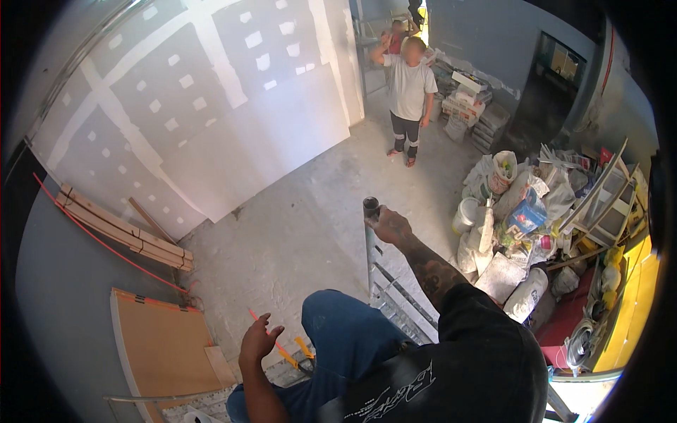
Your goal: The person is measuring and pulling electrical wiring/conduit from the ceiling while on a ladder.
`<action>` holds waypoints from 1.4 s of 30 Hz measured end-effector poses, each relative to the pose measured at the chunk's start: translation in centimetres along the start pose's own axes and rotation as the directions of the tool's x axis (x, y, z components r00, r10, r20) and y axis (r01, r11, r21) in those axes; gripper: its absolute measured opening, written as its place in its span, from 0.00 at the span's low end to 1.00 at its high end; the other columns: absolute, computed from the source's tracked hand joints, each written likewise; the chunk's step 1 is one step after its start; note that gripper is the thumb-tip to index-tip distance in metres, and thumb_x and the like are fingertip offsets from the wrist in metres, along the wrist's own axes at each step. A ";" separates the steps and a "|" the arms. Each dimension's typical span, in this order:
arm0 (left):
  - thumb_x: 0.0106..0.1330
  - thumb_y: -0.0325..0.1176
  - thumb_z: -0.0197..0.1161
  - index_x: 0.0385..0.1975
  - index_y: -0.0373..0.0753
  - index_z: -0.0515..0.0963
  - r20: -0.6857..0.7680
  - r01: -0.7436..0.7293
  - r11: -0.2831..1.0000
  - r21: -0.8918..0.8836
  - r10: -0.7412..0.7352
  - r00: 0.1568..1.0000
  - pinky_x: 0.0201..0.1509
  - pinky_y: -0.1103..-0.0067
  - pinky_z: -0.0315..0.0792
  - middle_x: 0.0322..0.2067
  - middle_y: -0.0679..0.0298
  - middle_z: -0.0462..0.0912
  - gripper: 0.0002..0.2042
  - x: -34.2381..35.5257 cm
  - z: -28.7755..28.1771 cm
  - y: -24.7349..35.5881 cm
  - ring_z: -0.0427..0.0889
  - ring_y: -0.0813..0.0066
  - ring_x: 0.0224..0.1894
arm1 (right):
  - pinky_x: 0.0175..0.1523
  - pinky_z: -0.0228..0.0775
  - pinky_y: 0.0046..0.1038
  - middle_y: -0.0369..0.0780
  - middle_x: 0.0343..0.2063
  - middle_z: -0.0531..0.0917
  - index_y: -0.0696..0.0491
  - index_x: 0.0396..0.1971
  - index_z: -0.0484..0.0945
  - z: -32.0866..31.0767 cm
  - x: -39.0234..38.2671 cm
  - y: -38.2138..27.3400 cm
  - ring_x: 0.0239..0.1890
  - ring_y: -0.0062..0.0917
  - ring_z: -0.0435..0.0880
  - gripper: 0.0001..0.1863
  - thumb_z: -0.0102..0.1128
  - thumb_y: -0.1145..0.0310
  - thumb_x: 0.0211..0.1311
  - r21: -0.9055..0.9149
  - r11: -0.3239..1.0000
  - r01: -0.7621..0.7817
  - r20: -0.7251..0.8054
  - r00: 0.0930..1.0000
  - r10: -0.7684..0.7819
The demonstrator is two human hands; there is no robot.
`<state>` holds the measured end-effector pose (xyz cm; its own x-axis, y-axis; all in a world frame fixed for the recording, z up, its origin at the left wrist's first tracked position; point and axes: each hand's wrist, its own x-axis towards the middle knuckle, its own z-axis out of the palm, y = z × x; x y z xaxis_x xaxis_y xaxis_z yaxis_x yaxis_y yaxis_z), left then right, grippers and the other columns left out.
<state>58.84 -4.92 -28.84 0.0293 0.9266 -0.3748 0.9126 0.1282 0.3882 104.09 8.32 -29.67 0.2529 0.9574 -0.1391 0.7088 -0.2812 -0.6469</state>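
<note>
My right hand [391,226] is closed round the upper end of a metal scaffold tube [369,247], just below its hollow top. The tube stands upright in front of me. Beneath my right forearm, metal bars [405,296] run down toward my seat. At the lower left, my left hand [260,341] hovers beside my bent knee, fingers apart and nothing visible in it. Close to it are an orange-yellow strap [288,356] and a thin red line whose far end is partly hidden.
A person [410,88] stands on the concrete floor ahead, one arm raised; another is partly visible behind. Filled bags and a bucket [466,211] pile up at right. Timber lengths [120,227] and a brown board [166,345] lie left, below a plasterboard wall [233,120].
</note>
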 end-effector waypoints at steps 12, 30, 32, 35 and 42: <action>0.64 0.49 0.70 0.65 0.38 0.70 0.001 -0.015 1.000 -0.012 0.015 1.000 0.60 0.65 0.75 0.56 0.47 0.81 0.34 -0.1 0.0 0.0 0.82 0.52 0.56 | 0.59 0.72 0.43 0.50 0.47 0.86 0.56 0.53 0.76 -0.2 0.1 0.2 0.53 0.44 0.84 0.29 0.61 0.47 0.65 -0.007 1.000 -0.011 0.026 1.000 0.012; 0.64 0.49 0.70 0.66 0.39 0.70 0.014 -0.007 1.000 -0.003 0.007 1.000 0.59 0.65 0.76 0.56 0.48 0.81 0.33 0.1 0.0 0.3 0.83 0.53 0.55 | 0.58 0.73 0.44 0.52 0.46 0.85 0.58 0.52 0.75 0.2 0.4 0.7 0.53 0.46 0.84 0.29 0.61 0.46 0.65 -0.012 1.000 0.005 -0.002 1.000 -0.005; 0.64 0.49 0.70 0.66 0.39 0.70 0.015 -0.008 1.000 -0.002 0.008 1.000 0.59 0.65 0.76 0.56 0.48 0.81 0.33 0.1 0.0 0.2 0.83 0.53 0.55 | 0.58 0.73 0.43 0.52 0.46 0.85 0.58 0.52 0.75 0.2 0.4 0.7 0.53 0.45 0.84 0.29 0.61 0.46 0.65 -0.007 1.000 0.002 0.003 1.000 -0.002; 0.63 0.47 0.72 0.66 0.37 0.70 -0.002 -0.022 1.000 0.009 0.022 1.000 0.56 0.66 0.78 0.54 0.48 0.82 0.34 0.2 0.2 0.2 0.84 0.54 0.53 | 0.58 0.72 0.43 0.51 0.46 0.85 0.58 0.52 0.75 0.0 0.2 0.5 0.53 0.45 0.84 0.29 0.61 0.46 0.65 -0.001 1.000 -0.002 0.012 1.000 0.002; 0.63 0.47 0.72 0.66 0.37 0.71 -0.004 -0.029 1.000 0.012 0.029 1.000 0.56 0.65 0.78 0.54 0.48 0.83 0.34 0.0 0.3 0.4 0.85 0.53 0.53 | 0.58 0.73 0.44 0.52 0.46 0.85 0.58 0.52 0.75 -0.2 0.1 0.3 0.52 0.46 0.84 0.29 0.61 0.46 0.65 -0.019 1.000 -0.004 0.015 1.000 0.004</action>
<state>59.33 -4.97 -28.90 0.0542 0.9312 -0.3604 0.9164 0.0970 0.3884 104.51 8.31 -29.72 0.2458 0.9572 -0.1527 0.7205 -0.2858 -0.6319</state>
